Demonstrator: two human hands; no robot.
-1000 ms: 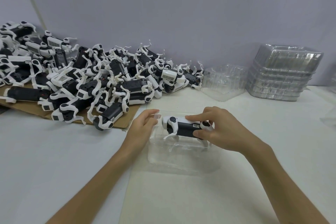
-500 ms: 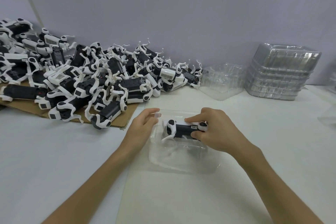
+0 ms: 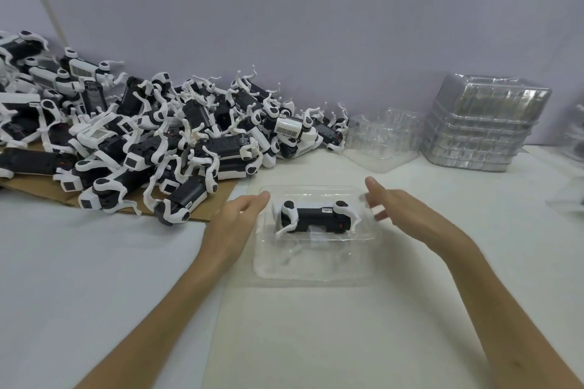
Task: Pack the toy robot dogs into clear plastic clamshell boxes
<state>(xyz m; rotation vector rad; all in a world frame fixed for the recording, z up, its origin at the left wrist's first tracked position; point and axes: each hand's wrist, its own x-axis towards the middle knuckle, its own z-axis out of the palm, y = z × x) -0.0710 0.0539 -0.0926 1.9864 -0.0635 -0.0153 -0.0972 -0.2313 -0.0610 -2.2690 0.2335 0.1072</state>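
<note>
A black and white toy robot dog [image 3: 316, 217] lies on its side in the far half of an open clear clamshell box [image 3: 316, 265] on the white table. My left hand [image 3: 234, 224] rests against the box's left edge, fingers straight. To the right of the dog hovers my right hand [image 3: 407, 215], fingers spread and holding nothing. A big pile of toy robot dogs [image 3: 142, 136] covers a cardboard sheet at the left.
A single empty clamshell [image 3: 382, 139] stands behind the box near the wall. A tall stack of clear clamshells [image 3: 483, 126] sits at the back right. More clear plastic [image 3: 568, 199] shows at the right edge. A grey wall closes the back.
My right hand has let go of the toy dog and moved off to the right. The dog now lies lower in the box. My left hand stays at the box's left edge.
</note>
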